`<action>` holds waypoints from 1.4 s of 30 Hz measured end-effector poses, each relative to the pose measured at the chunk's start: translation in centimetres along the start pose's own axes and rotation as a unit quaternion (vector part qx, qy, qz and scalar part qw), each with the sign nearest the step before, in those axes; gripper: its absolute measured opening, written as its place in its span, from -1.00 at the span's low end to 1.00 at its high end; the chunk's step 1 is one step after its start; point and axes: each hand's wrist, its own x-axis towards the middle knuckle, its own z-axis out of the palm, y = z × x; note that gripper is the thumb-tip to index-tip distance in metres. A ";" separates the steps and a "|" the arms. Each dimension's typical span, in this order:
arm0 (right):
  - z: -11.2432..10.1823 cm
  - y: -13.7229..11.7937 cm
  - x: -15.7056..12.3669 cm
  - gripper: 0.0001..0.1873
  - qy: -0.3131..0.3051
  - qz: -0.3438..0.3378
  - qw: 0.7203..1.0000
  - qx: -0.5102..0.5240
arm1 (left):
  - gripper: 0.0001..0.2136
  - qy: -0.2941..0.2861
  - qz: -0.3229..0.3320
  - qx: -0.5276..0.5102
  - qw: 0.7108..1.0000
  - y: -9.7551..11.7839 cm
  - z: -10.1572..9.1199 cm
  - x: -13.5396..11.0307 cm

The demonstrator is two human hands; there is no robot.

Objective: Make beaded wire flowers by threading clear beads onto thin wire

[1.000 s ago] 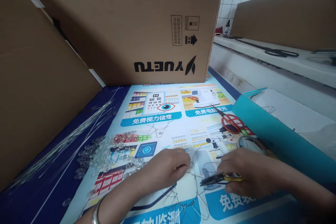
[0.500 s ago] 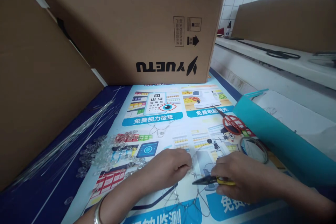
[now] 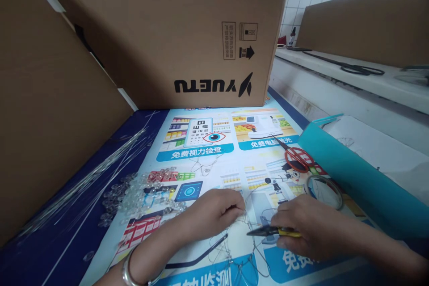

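Observation:
My left hand [image 3: 214, 212] rests on a printed poster [image 3: 208, 152] with its fingers pinched on a thin wire [image 3: 250, 221]. My right hand [image 3: 308, 228] is closed round yellow-handled pliers [image 3: 271, 231], whose dark jaws point left toward the wire and end just short of my left fingertips. The wire loops down into a bent wire shape [image 3: 241, 263] near the bottom edge. A metal bangle [image 3: 129, 268] circles my left wrist.
A pile of clear glass beads [image 3: 144, 192] lies left of my left hand, with long straight wires [image 3: 90, 174] beyond it. Red-handled scissors [image 3: 295, 156] and a wire ring [image 3: 323, 190] lie to the right, by a teal folder [image 3: 355, 178]. A large cardboard box [image 3: 174, 31] stands behind.
My right hand has shifted the pliers slightly left, bringing the jaws closer to my left fingertips. The left hand has stayed almost still, pinching the wire.

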 end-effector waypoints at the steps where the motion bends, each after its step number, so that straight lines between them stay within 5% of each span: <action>1: 0.0 0.0 0.0 -0.78 0.000 -0.001 1.000 0.000 | -0.86 -0.002 -0.008 -0.005 1.000 0.0 0.0 0.0; 25: -0.5 -0.4 -0.4 -0.75 0.006 0.021 1.000 -0.017 | -0.88 -0.004 -0.106 -0.074 0.992 0.1 0.3 0.2; 31: -0.8 -0.3 -1.0 -0.74 0.067 0.057 0.996 -0.008 | -0.88 0.002 -0.103 -0.034 0.994 0.4 0.1 0.2; 42: 2.0 -3.2 -1.0 -0.74 0.125 0.110 0.986 0.028 | -0.89 0.043 -0.135 0.005 0.990 -0.4 1.1 0.1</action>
